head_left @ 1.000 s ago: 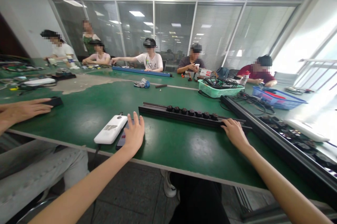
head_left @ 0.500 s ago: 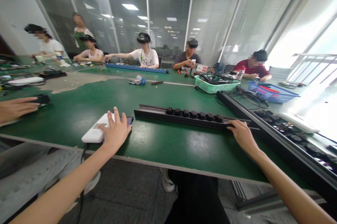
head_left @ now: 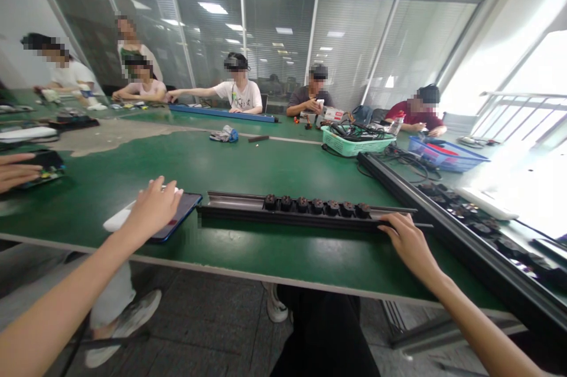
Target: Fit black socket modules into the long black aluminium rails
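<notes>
My left hand lies with fingers curled over a white power bank and a dark phone near the front edge of the green table. Whether it grips either one I cannot tell. My right hand rests on the right end of a long black rail that carries a row of several small black parts; its fingers touch the rail's edge, bent a little.
A second, longer black rail runs along the right side. A green basket of cables and a blue basket stand behind. A neighbour's hand holds a device at the far left. Several people sit along the far edge.
My left hand has slid left with the power bank and phone. My right hand stays at the rail's right end. The view has turned a little to the right.
</notes>
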A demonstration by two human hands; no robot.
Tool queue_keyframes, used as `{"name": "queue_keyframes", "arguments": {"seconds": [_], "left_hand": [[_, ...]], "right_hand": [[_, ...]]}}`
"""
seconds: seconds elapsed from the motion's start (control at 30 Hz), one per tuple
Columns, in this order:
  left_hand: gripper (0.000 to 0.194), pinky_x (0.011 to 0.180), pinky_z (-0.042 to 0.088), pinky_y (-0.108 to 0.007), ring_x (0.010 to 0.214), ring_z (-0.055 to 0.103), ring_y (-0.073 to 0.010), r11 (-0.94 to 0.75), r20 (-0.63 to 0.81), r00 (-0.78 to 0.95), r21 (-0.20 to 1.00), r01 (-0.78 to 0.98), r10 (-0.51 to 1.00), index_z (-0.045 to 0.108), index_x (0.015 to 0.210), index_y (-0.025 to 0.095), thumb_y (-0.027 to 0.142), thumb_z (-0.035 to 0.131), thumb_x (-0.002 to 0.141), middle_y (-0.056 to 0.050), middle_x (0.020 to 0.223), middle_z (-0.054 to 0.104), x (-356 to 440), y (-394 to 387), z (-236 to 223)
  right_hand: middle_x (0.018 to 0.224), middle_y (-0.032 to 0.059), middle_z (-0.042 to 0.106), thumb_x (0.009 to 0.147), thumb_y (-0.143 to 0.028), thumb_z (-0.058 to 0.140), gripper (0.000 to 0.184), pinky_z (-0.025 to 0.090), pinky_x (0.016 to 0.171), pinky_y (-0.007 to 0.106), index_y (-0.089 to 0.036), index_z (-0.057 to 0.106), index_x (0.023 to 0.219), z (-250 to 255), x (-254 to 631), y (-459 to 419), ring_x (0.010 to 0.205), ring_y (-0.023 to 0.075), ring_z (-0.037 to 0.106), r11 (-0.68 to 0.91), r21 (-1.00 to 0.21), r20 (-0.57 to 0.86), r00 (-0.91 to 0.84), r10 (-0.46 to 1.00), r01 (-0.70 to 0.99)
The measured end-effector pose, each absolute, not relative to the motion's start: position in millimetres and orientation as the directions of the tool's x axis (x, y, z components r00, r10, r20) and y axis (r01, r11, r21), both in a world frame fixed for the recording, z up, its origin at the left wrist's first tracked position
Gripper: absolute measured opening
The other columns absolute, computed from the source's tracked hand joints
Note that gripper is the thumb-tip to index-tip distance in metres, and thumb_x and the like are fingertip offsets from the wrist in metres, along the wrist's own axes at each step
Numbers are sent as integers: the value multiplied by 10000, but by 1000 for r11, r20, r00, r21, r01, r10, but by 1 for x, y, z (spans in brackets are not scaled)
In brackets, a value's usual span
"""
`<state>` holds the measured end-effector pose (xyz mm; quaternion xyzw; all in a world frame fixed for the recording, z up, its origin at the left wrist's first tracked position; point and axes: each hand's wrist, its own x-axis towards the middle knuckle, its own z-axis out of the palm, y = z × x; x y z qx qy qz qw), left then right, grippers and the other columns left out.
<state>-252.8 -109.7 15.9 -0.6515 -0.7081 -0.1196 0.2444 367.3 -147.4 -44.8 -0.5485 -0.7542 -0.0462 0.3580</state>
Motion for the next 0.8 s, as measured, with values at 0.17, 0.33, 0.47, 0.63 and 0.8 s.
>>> {"name": "queue_keyframes", "arguments": {"seconds": [0.17, 0.33, 0.47, 0.63, 0.8], "left_hand": [[537, 1121, 422, -402, 1282, 571, -247, -241, 451, 296, -176, 954, 842, 577, 1355, 69, 365, 232, 1068, -169, 1420, 597, -135, -113, 59], [444, 1040, 453, -431, 1079, 682, -257, -409, 290, 438, -159, 899, 851, 707, 1121, 112, 353, 339, 1061, -158, 1144, 715, -5, -107, 76], [543, 917, 505, -501, 1022, 709, -336, -318, 177, 315, -10, 948, 932, 744, 1066, 89, 436, 326, 1063, -215, 1100, 720, 47, -98, 83], [661, 915, 500, -538, 1071, 673, -371, -233, 480, 201, 7, 972, 854, 710, 1139, 28, 489, 240, 1068, -278, 1110, 700, 80, -115, 50], [622, 1104, 396, -545, 1286, 551, -371, -493, 613, 501, -201, 846, 611, 586, 1382, 55, 503, 317, 1044, -247, 1362, 609, 76, -129, 5]], "right_hand": [[1038, 72, 706, 983, -371, 474, 194, 309, 1137, 575, -256, 625, 1024, -47, 357, -155, 1013, 282, 642, 408, -312, 594, -159, 788, 858], [1057, 73, 702, 995, -369, 467, 194, 272, 1160, 605, -253, 617, 1036, -47, 350, -157, 1025, 278, 644, 397, -301, 588, -158, 793, 867], [1080, 74, 692, 986, -387, 504, 196, 254, 1177, 613, -255, 625, 1064, -48, 345, -159, 1046, 272, 632, 390, -285, 613, -146, 776, 876], [1124, 89, 671, 980, -442, 541, 263, 306, 1165, 593, -257, 595, 1159, -51, 338, -162, 1119, 282, 605, 374, -306, 675, -78, 734, 876], [1117, 103, 654, 993, -431, 514, 237, 470, 1019, 492, -261, 594, 1136, -50, 336, -164, 1123, 286, 600, 347, -402, 691, 33, 722, 847]]}}
